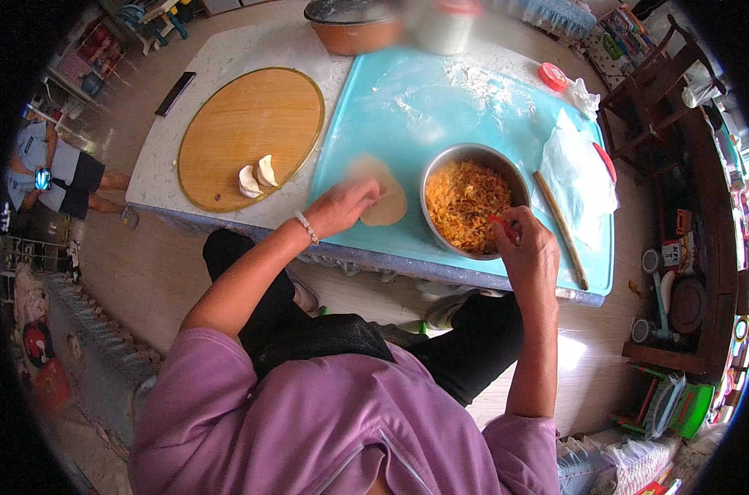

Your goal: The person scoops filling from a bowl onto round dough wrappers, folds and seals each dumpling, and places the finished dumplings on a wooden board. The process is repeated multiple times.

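Observation:
My left hand (pixel 347 208), with a beaded bracelet at the wrist, pinches a thin round dough wrapper (pixel 365 166) that is blurred. Under and beside those fingers, another flat wrapper (pixel 388 207) lies on the turquoise mat (pixel 374 117). In my right hand (pixel 528 238) is the red handle of a utensil (pixel 504 228), held at the near right rim of a steel bowl (pixel 432 232); its far end is hidden. Orange-brown chopped filling (pixel 464 201) sits in the bowl. Two folded dumplings (pixel 257 176) rest on a round wooden board (pixel 251 117) to the left.
A wooden rolling pin (pixel 561 231) and a plastic bag (pixel 575 179) lie right of the bowl. Loose flour (pixel 483 86) covers part of the mat. At the back stand a brown basin (pixel 356 38) and a white container (pixel 445 31). Someone (pixel 53 161) holding a phone is at far left.

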